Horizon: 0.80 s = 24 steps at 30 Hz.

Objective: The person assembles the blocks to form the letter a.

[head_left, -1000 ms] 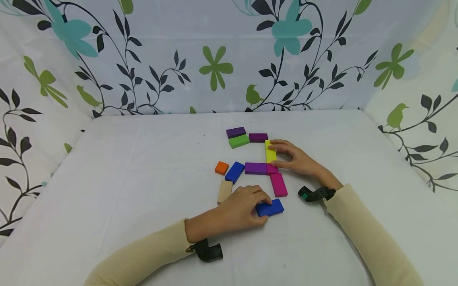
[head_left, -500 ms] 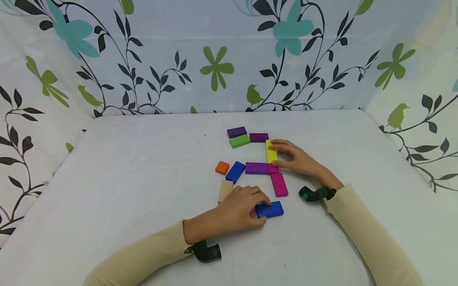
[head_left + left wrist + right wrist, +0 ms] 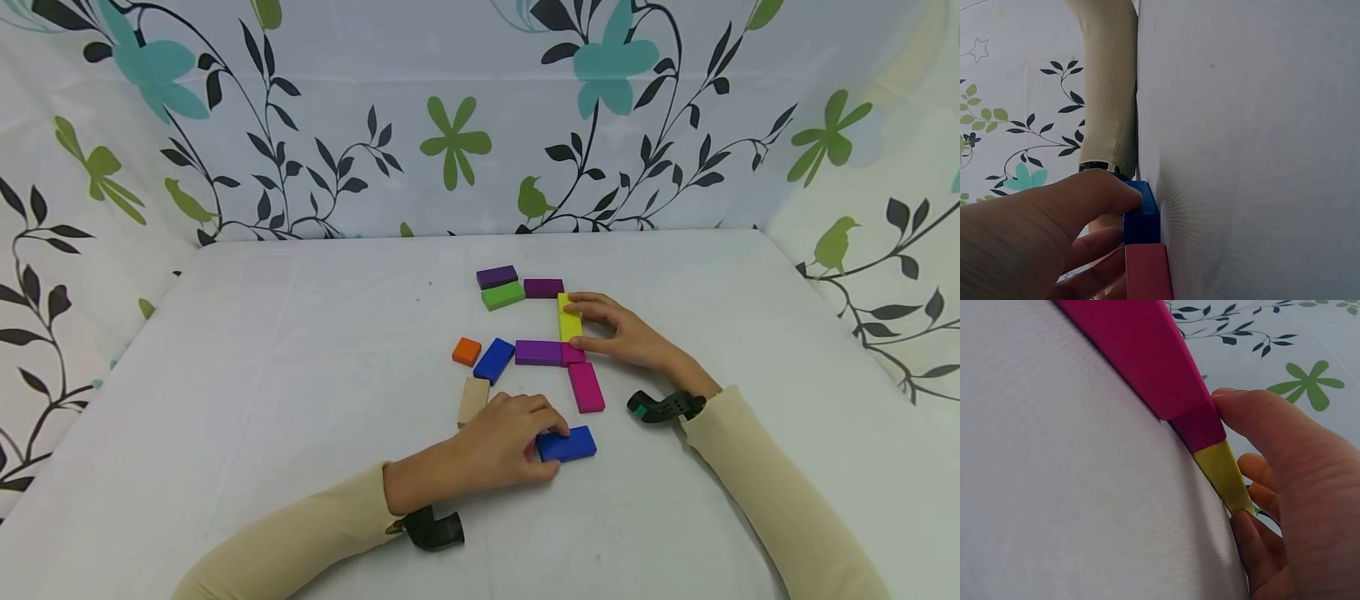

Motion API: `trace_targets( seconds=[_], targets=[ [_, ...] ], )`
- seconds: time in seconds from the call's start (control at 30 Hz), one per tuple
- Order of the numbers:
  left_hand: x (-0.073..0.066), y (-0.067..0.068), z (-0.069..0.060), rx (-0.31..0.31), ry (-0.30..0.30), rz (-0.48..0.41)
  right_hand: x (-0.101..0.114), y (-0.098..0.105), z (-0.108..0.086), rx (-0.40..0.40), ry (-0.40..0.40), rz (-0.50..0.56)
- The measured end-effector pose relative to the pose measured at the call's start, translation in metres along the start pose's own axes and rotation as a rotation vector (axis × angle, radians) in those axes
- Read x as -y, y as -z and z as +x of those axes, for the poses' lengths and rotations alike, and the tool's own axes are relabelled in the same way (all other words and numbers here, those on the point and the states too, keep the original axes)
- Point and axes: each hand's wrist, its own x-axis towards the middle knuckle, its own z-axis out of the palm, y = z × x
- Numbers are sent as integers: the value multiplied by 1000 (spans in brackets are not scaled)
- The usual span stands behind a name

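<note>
My left hand (image 3: 502, 442) pinches a blue block (image 3: 573, 444) lying on the white table, thumb on its near side and a fingertip on its far side. In the left wrist view, a pinkish-red block (image 3: 1147, 269) lies end to end with it; my hand mostly covers it in the head view. My right hand (image 3: 622, 333) holds the yellow block (image 3: 568, 317) in a row, fingers by its far end. Its thumb lies by the small magenta block (image 3: 573, 354), where the two meet. A longer magenta block (image 3: 587, 387) comes after that.
Purple (image 3: 537, 352), blue (image 3: 493, 360) and tan (image 3: 472, 400) blocks continue the loop, with an orange block (image 3: 467, 351) outside it. Dark purple (image 3: 543, 288), green (image 3: 503, 296) and violet (image 3: 497, 277) blocks lie farther back. Patterned cloth (image 3: 450, 108) stands behind the table.
The blue block under my left fingers has shifted slightly toward me and turned a little. The right hand and the other blocks stay put.
</note>
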Motion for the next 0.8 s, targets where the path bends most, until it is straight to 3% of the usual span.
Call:
trace_targets(
  seconds=[0.33, 0.8],
  targets=[
    [2, 2, 1, 8, -45, 22, 2, 0, -1, 1, -10, 0],
    [10, 13, 2, -84, -27, -46, 2, 0, -1, 0, -18, 9]
  ],
)
